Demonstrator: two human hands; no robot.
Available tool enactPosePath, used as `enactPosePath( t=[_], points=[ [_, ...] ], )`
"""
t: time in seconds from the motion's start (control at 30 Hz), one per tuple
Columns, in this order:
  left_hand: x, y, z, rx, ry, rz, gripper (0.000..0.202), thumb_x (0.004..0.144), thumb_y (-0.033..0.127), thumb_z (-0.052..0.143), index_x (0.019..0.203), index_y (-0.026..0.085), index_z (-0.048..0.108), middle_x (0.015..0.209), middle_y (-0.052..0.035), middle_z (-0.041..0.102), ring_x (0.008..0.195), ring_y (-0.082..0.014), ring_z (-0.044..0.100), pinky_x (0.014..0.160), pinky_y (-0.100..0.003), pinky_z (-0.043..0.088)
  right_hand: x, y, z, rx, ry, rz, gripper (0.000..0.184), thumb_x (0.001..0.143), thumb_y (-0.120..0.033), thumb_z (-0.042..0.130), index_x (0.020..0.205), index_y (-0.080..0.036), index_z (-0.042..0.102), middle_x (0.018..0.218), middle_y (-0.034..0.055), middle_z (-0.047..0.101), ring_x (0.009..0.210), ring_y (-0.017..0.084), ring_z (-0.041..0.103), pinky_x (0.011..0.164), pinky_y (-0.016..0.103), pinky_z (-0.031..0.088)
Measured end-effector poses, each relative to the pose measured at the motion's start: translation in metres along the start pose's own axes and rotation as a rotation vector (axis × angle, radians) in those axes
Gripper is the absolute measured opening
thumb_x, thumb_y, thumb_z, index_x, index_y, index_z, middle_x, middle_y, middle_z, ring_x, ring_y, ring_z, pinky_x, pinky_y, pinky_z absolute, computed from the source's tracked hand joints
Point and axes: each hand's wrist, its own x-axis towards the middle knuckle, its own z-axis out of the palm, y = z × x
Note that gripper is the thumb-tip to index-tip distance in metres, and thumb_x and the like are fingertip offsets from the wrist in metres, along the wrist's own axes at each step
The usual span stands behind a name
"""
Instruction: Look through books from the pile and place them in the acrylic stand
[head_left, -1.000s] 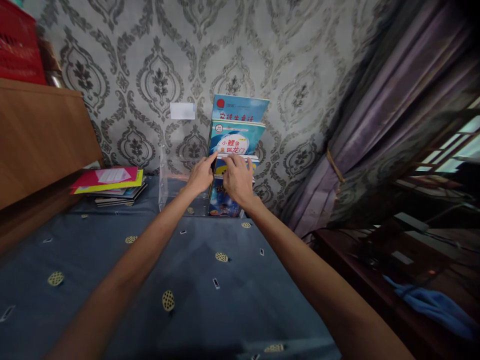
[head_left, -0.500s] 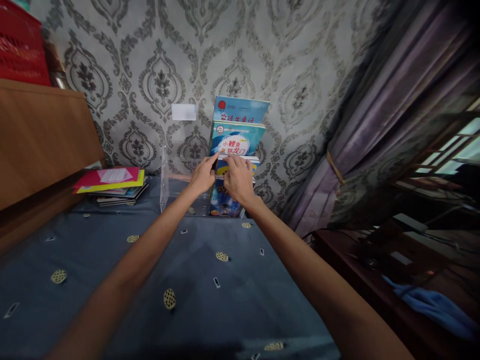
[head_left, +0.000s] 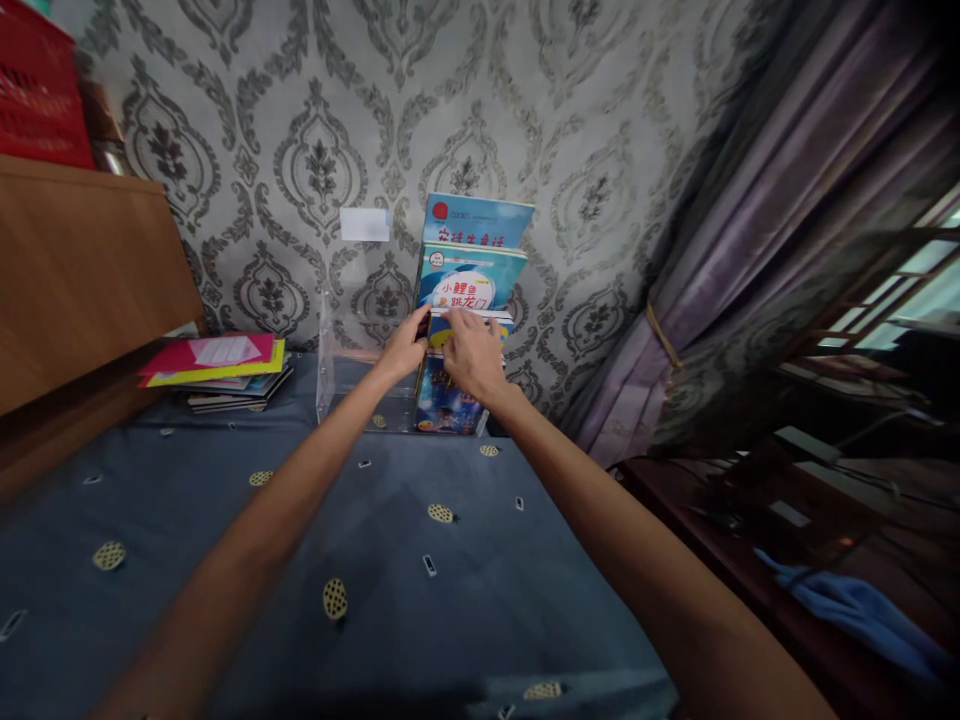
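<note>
A clear plastic book stand [head_left: 324,350] holds several picture books in stepped rows on its right side. The rear light-blue book [head_left: 480,218] stands highest, with a teal book [head_left: 469,275] carrying red characters in front of it. Lower down is a blue-and-yellow book [head_left: 438,334], partly hidden by my hands. A dark-blue book [head_left: 446,405] stands at the front. My left hand [head_left: 403,350] grips the left edge of the blue-and-yellow book near its top corner. Over that book's top edge curl the fingers of my right hand [head_left: 476,352], its palm covering part of the cover.
Left on the dark patterned tablecloth [head_left: 390,620] lies a pile of books and folders [head_left: 225,365], pink and yellow on top. A wooden cabinet [head_left: 82,270] bounds the left side, with a red basket [head_left: 41,90] on it. A tied curtain [head_left: 705,250] hangs to the right.
Both hands stay at the blue-and-yellow book, with only slight finger movement. The whole view has shifted a little, so things appear slightly further left.
</note>
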Motion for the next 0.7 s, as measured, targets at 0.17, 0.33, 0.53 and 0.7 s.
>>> enactPosePath(
  t=[0.17, 0.33, 0.53, 0.7],
  points=[
    [0.001, 0.005, 0.001, -0.005, -0.02, -0.031, 0.072, 0.076, 0.001, 0.05, 0.147, 0.017, 0.044, 0.141, -0.011, 0.057, 0.127, -0.0258, 0.056, 0.115, -0.047, 0.039, 0.005, 0.001, -0.001, -0.014, -0.024, -0.002, 0.038, 0.085, -0.01, 0.039, 0.119, -0.016, 0.057, 0.126, 0.0182, 0.065, 0.12, 0.033, 0.054, 0.105, 0.054, 0.031],
    [-0.001, 0.004, 0.002, 0.057, -0.01, -0.013, 0.073, 0.078, 0.0, 0.049, 0.149, 0.017, 0.04, 0.14, -0.0131, 0.057, 0.124, -0.024, 0.057, 0.112, -0.047, 0.042, 0.003, 0.002, -0.002, -0.012, -0.004, -0.005, 0.042, 0.086, -0.009, 0.039, 0.123, -0.016, 0.055, 0.131, 0.017, 0.062, 0.123, 0.031, 0.053, 0.108, 0.054, 0.031],
    [-0.004, 0.002, 0.0, 0.076, -0.036, -0.053, 0.075, 0.079, 0.001, 0.047, 0.151, 0.018, 0.036, 0.136, -0.0128, 0.06, 0.124, -0.0246, 0.058, 0.11, -0.047, 0.044, -0.008, 0.013, -0.004, 0.049, 0.076, -0.011, 0.047, 0.085, -0.011, 0.04, 0.129, -0.018, 0.053, 0.139, 0.016, 0.057, 0.13, 0.03, 0.05, 0.108, 0.054, 0.033],
    [-0.009, 0.004, -0.007, 0.153, 0.002, -0.102, 0.071, 0.078, 0.002, 0.046, 0.146, 0.018, 0.042, 0.133, -0.013, 0.061, 0.122, -0.0256, 0.059, 0.106, -0.049, 0.047, -0.025, 0.034, -0.005, 0.121, 0.155, 0.047, 0.046, 0.086, -0.014, 0.04, 0.13, -0.016, 0.053, 0.136, 0.0173, 0.06, 0.128, 0.03, 0.053, 0.105, 0.051, 0.041]
  ],
)
